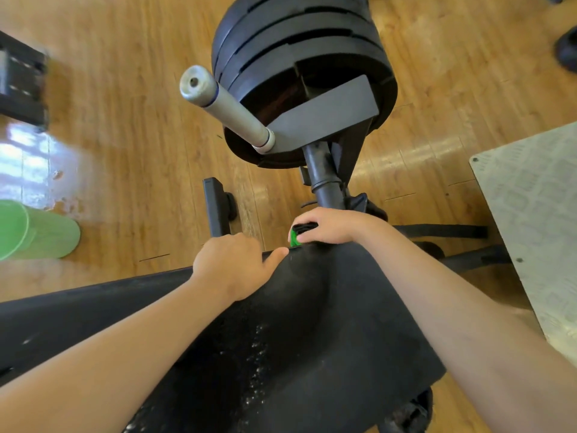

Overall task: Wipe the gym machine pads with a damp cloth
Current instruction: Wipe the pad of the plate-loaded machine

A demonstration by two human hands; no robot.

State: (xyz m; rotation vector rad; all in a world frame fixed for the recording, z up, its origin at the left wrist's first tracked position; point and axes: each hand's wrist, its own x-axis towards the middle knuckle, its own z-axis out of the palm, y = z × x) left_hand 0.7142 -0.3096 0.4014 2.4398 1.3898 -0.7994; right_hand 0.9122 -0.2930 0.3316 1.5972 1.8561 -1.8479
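grainy speckled black pad (312,323), left hand (231,264) gripping its edge, right hand (327,226) clutching green cloth (294,239), mostly hidden under fingers

A: Are you making out any lettering or numbers on the weight plates (281,35)?
B: No, nothing legible is showing there, nor on the black pad (312,323).

Both bare forearms reaching forward, converging. Left hand (232,267) sitting knuckles-up, fingers curling over pad (312,323) edge, thumb stretching flat toward right hand (327,226). Right hand lying just beyond, fingers bunching round cloth (294,238).
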